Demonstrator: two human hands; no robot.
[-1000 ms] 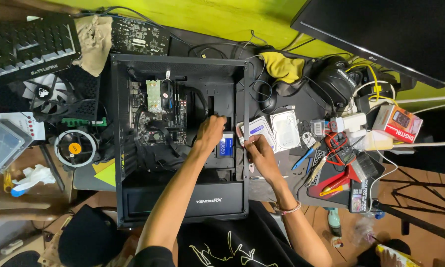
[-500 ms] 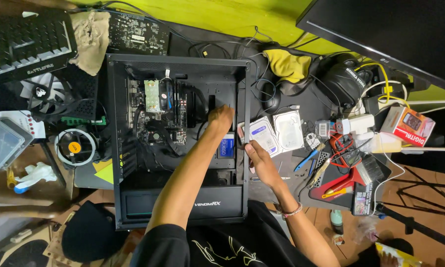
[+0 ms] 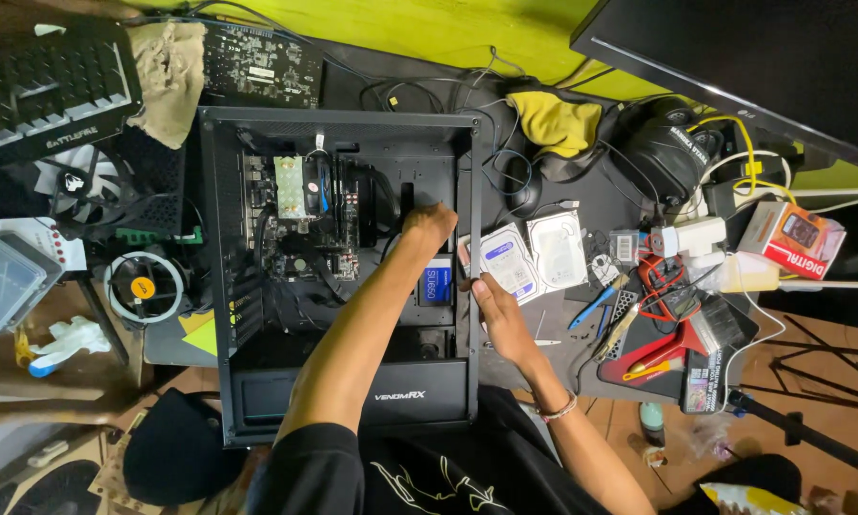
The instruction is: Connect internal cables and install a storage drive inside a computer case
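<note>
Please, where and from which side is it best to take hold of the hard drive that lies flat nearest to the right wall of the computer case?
Probably grip the hard drive by its two long edges, coming from above. It lies flat, label up, so the thin sides are the only free faces. The right hand covers its near corner, and a second drive sits close on its right, so fingers fit best at the far end.

One computer case [image 3: 257,191], two hard drives [image 3: 510,262] (side by side), one keyboard [image 3: 48,95].
</note>
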